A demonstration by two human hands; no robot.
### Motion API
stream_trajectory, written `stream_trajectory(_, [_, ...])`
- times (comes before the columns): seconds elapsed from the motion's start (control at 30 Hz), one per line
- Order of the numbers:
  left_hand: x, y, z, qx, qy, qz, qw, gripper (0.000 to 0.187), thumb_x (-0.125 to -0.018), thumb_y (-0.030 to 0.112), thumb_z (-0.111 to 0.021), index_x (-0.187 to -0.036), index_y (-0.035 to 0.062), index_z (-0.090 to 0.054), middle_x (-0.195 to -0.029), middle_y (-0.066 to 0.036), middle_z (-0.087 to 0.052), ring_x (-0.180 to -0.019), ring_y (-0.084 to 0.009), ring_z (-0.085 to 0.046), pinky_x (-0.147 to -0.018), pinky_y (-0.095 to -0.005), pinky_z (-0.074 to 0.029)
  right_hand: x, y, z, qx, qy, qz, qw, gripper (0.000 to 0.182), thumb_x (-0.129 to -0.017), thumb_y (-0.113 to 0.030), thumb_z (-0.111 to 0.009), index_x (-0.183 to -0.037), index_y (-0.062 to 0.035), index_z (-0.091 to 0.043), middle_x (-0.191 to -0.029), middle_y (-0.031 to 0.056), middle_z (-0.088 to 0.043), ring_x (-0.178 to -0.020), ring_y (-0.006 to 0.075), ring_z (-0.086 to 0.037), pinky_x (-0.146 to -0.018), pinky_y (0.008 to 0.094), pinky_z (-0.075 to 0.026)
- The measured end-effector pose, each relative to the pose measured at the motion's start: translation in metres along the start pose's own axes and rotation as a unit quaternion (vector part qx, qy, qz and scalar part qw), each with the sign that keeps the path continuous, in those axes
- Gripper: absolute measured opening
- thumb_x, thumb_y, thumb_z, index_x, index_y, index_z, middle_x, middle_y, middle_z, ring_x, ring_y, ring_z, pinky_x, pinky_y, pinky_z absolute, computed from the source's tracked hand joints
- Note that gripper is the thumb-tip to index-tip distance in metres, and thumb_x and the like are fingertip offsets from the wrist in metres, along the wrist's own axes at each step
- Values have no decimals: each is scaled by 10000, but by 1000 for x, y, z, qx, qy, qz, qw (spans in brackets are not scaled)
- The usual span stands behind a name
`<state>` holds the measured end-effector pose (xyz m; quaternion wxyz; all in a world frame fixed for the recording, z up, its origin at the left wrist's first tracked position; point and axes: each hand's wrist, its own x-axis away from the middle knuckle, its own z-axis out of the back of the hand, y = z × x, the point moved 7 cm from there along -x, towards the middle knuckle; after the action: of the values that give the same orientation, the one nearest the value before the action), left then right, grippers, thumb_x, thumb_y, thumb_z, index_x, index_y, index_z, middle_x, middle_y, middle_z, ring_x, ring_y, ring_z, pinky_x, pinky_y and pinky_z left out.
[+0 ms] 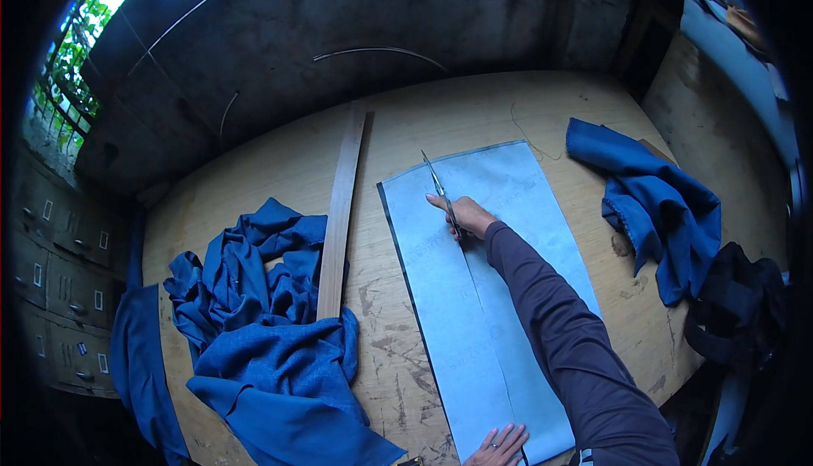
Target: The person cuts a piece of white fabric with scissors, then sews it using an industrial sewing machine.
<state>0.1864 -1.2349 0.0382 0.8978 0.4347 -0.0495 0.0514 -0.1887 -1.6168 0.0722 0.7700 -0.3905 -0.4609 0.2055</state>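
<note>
- A person stands at a wooden table (398, 119), seen from a head camera looking down.
- The right hand (468, 216), on a long dark sleeve (559, 330), reaches far forward with fingers closed through the handles of scissors (442, 195).
- The scissor blades point away from the person and lie over a pale blue cloth panel (474, 314), near its far end.
- The panel lies flat along the table's middle, running from the near edge toward the far side.
- The left hand (500, 447) rests flat on the panel's near end, fingers spread open.
- A long wooden ruler (340, 212) lies just left of the panel, its near end touching a heap of blue cloth (271, 339).
- Another blue bundle (656, 204) lies at the right, apart from the panel.
- A dark garment (737, 305) hangs at the table's right edge.
</note>
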Motion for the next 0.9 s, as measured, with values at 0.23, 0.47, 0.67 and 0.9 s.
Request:
stream_trajectory(0.23, [1, -3, -9, -9, 19, -7, 1000, 594, -1015, 278, -533, -1560, 81, -404, -1626, -184, -366, -1507, -408, -333, -1216, -590, -260, -20, 16, -3, 7, -4, 57, 998, 606, -911, -593, -715, -663, -58, -575, -596, 53, -560, -511, 155, -579, -490, 313, -502])
stream_trajectory(0.47, [1, 1, -5, -25, 23, -12, 999, 606, -1006, 305, -565, -1551, 84, -419, -1618, -183, -380, -1501, -407, -345, -1208, -599, -271, -19, -5, 5, -19, -3, 19, 1000, 626, -910, -598, -713, -679, -28, -602, -603, 67, -576, -541, 164, -597, -517, 324, -505])
stream_trajectory(0.67, [3, -4, -12, -42, 20, -18, 999, 622, -1014, 333, -565, -1562, 89, -402, -1630, -169, -365, -1501, -403, -341, -1216, -600, -254, -34, 5, 4, 31, 29, 75, 996, 606, -911, -575, -723, -679, -27, -612, -614, 68, -613, -534, 158, -588, -567, 323, -498])
stream_trajectory(0.9, [12, -8, -17, -29, 104, -70, 992, 487, -1007, 281, -601, -1431, 43, -565, -1518, -237, -491, -1471, -420, -386, -1216, -608, -254, 138, 103, 15, 102, 69, 194, 973, 536, -992, -486, -660, -700, -39, -614, -593, 47, -608, -551, 146, -548, -558, 356, -448])
